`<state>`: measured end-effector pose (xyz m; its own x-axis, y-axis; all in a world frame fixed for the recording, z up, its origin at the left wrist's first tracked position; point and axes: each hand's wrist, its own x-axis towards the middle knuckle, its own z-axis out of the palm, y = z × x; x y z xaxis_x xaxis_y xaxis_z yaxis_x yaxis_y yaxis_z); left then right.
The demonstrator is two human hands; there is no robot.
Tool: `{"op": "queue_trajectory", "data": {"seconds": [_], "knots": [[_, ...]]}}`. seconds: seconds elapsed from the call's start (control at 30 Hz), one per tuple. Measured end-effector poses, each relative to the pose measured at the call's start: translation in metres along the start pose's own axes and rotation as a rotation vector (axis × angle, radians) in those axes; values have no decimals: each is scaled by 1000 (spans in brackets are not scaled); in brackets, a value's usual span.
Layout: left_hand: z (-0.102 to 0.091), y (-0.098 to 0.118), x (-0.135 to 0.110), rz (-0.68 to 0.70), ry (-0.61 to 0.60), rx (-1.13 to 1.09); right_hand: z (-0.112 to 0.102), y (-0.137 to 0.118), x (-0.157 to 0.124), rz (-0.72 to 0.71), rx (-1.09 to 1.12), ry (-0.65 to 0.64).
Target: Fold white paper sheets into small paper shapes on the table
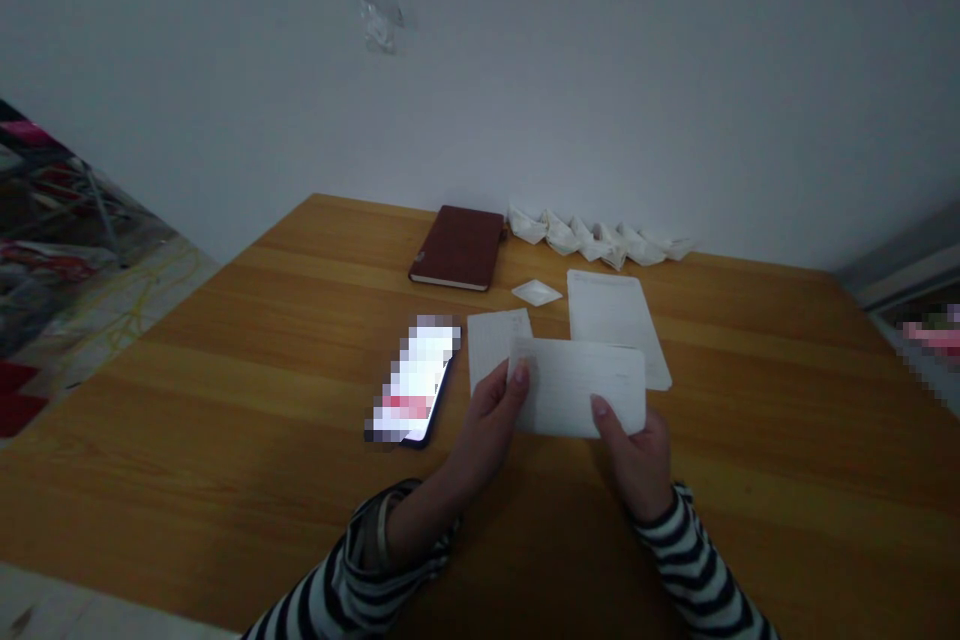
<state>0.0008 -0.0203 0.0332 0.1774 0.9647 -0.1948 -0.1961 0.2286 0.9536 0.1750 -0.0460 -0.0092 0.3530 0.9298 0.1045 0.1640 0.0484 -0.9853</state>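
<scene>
Both hands hold one folded white paper sheet (581,385) just above the wooden table (225,400). My left hand (487,425) pinches its left edge with the thumb on top. My right hand (637,455) grips its lower right part, thumb on the sheet. Under and behind it lie a smaller paper piece (491,340) and a larger flat sheet (615,315). Both sleeves are black-and-white striped.
A lit phone (414,382) lies left of my hands. A dark red notebook (459,248) sits near the wall, with a row of several folded paper boats (600,238) to its right and one small folded piece (536,293) in front. Clutter lies on the floor at left.
</scene>
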Motion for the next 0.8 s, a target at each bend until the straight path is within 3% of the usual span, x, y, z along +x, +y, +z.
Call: {"op": "queue_trajectory", "data": {"seconds": [0.4,0.57,0.8], "knots": [[-5,-12,4,-13,64,-46,2,-6,-1,54,108,5],[-9,-17,8,-38,36,-92,2,-8,0,7,211,104],[-9,-20,10,-83,34,-151,4,-8,1,71,299,235]]}}
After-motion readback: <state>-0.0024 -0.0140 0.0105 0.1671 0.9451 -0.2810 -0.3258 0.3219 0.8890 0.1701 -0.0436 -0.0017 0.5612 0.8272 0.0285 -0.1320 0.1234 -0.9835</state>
